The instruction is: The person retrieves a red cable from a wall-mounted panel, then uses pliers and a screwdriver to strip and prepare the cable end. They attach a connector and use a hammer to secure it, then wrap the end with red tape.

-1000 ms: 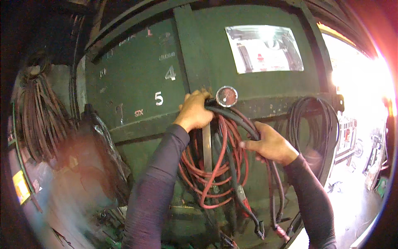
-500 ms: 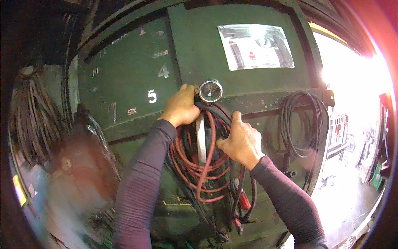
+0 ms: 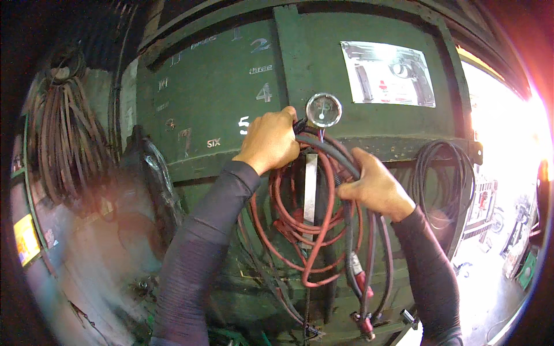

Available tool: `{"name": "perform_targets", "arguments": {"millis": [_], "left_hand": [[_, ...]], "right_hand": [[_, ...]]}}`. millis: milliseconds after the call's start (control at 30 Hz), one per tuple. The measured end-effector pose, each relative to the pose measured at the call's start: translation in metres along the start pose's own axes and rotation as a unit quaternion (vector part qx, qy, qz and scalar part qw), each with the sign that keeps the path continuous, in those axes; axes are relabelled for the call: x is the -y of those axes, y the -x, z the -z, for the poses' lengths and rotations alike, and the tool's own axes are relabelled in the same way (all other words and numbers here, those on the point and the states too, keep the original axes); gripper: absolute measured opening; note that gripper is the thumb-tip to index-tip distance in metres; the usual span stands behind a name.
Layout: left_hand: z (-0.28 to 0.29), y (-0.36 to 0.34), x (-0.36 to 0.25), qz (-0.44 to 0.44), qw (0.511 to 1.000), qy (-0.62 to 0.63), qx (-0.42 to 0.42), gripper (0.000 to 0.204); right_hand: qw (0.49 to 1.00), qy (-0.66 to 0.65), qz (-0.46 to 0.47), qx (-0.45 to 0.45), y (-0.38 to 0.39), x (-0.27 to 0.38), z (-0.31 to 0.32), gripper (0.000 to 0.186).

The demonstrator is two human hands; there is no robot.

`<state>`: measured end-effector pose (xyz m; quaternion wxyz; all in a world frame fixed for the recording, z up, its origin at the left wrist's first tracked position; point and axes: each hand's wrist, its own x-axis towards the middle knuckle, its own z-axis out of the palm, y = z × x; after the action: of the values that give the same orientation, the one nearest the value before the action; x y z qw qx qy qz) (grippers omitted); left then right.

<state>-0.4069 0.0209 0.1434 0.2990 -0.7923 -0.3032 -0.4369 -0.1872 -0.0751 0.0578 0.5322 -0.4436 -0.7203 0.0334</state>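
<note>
At 12 o'clock, your left hand (image 3: 268,141) is closed around the dark hoses (image 3: 333,153), its fingertips hidden; at 3 o'clock, your right hand (image 3: 378,185) clasps them. The hoses arc between, towards 2 o'clock, with a round gauge (image 3: 324,109) at 1 and coiled red hose (image 3: 330,202) at 5.
</note>
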Motion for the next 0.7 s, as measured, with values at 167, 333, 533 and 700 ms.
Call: {"name": "perform_targets", "arguments": {"millis": [167, 333, 533, 700], "left_hand": [[0.002, 0.003, 0.008, -0.002, 0.993, 0.032, 0.112, 0.034], [0.029, 0.006, 0.026, -0.037, 0.903, 0.32, 0.285, 0.037], [0.044, 0.037, 0.033, 0.101, 0.853, 0.43, 0.277, 0.034], [0.02, 0.06, 0.01, 0.149, 0.904, 0.381, 0.121, 0.022]], "right_hand": [[0.998, -0.051, 0.019, -0.025, -0.002, -0.012, -0.015, 0.043], [0.999, -0.035, 0.032, 0.006, -0.02, 0.009, 0.009, 0.032], [0.995, -0.023, 0.031, 0.091, -0.027, 0.043, 0.016, 0.028], [0.976, -0.047, 0.012, 0.214, -0.009, 0.06, 0.033, 0.044]]}}
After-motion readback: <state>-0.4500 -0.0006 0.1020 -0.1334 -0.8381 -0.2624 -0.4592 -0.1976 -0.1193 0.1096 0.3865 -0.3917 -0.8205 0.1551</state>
